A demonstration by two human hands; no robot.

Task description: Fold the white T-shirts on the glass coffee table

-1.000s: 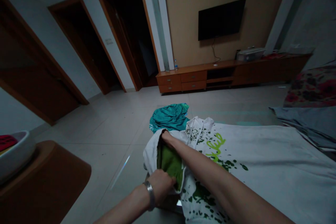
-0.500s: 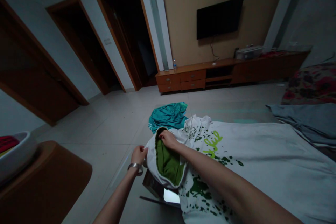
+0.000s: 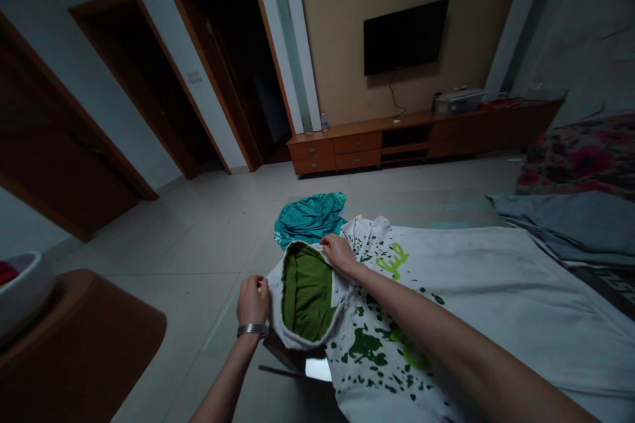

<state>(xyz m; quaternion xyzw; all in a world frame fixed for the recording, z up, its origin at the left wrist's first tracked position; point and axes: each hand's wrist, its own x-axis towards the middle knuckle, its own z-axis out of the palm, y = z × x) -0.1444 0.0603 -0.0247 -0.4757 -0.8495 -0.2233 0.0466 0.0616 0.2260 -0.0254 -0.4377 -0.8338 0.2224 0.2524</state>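
Note:
A white hoodie (image 3: 466,277) with green splatter and bright green lettering lies spread out, its body reaching to the right. Its hood (image 3: 310,294) gapes toward me and shows a green lining. The fingers of my left hand (image 3: 253,303), with a metal band at the wrist, pinch the hood's white outer fabric on the left. At the hood's upper right rim, my right hand (image 3: 338,253) is closed on the edge of the cloth. My right forearm crosses over the printed chest and hides part of it.
Crumpled teal clothing (image 3: 310,218) lies just beyond the hood. Grey folded clothes (image 3: 575,221) are at the right. A brown rounded surface (image 3: 84,337) at the left carries a white basin (image 3: 30,291). Across the floor stands a low wooden cabinet (image 3: 357,149).
My right hand has moved from inside the hood opening to its upper right rim. The hood opening is wider and shows more green lining. My view has shifted slightly.

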